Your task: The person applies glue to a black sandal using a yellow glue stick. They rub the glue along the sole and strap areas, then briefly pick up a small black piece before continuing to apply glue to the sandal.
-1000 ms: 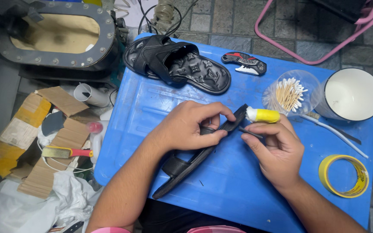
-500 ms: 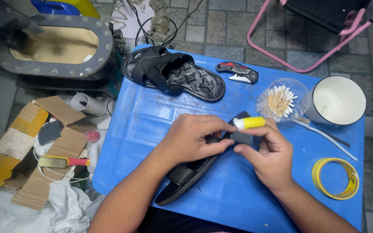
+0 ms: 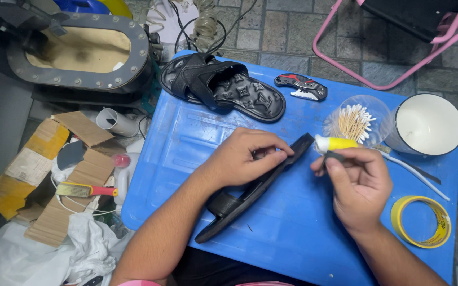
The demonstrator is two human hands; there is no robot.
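My left hand grips a black sandal that stands tilted on its edge on the blue table, fingers pinching near its toe end. My right hand is just right of the sandal's tip and holds a small yellow-and-white glue tube, with a thin dark piece pinched under the thumb. A second black sandal lies flat at the table's far side.
A folding knife, a clear cup of cotton swabs and a white-filled round tub sit at the back right. A yellow tape roll lies right. Cardboard, a brush and a metal oval frame are left of the table.
My right hand has drawn away from the sandal's tip to the right, taking the glue tube with it. My left hand keeps its hold on the sandal.
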